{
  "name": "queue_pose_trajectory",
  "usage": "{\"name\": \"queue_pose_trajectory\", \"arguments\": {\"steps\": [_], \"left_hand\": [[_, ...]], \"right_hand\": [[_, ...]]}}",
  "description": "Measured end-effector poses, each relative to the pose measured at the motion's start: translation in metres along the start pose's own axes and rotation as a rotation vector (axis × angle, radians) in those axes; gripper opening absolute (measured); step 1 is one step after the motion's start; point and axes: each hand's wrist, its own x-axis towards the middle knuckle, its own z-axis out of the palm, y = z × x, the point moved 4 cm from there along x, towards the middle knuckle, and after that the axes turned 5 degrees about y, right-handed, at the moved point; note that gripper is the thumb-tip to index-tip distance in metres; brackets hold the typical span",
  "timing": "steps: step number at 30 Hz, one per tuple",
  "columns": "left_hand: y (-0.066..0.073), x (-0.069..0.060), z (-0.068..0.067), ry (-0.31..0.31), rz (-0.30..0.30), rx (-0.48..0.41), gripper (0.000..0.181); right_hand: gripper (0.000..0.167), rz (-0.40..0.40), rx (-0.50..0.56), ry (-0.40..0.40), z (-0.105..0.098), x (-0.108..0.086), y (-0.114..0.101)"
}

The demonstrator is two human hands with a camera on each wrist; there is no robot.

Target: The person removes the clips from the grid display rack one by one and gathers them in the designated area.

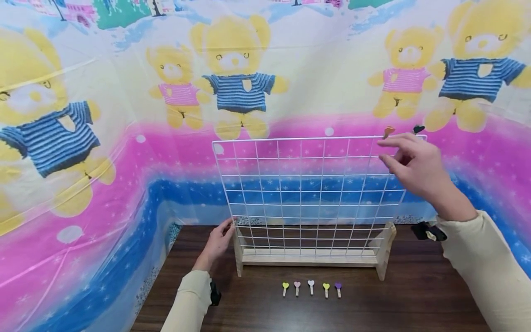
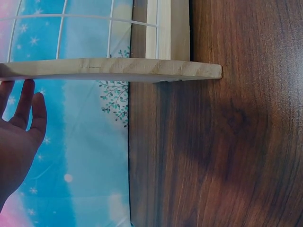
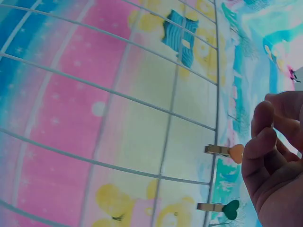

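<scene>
A white wire grid [image 1: 290, 190] stands upright in a wooden stand [image 1: 311, 264]. My left hand [image 1: 218, 240] is at the stand's left side; in the left wrist view its extended fingertips touch the outer face of the wooden side piece [image 2: 113, 67]. Two heart clothespins, one orange [image 3: 229, 152] and one dark green [image 3: 222, 208], are clipped on the grid's top wire toward the right. Close to the orange one is my right hand [image 1: 419, 166], thumb and index finger apart in the head view, with nothing seen between them.
On the brown table [image 1: 249, 309], before the stand, several heart clothespins lie in a row, among them a white one [image 1: 311, 287] and a purple one [image 1: 338, 289]. A bear-printed cloth [image 1: 315, 87] hangs behind the grid and along both sides.
</scene>
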Motion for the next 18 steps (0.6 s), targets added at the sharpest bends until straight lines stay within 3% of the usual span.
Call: {"name": "queue_pose_trajectory", "arguments": {"steps": [7,14,18], "left_hand": [[0.000,-0.001,0.000,-0.009,-0.018,0.003,0.039],[-0.001,-0.001,0.000,-0.008,-0.035,-0.001,0.039],[-0.001,-0.001,0.000,-0.006,-0.044,-0.003,0.039]], "right_hand": [[0.033,0.073,0.032,0.090,-0.007,0.019,0.002],[0.037,0.251,0.012,-0.032,-0.003,0.025,0.015],[0.034,0.321,0.033,-0.061,0.001,0.024,0.020]]}}
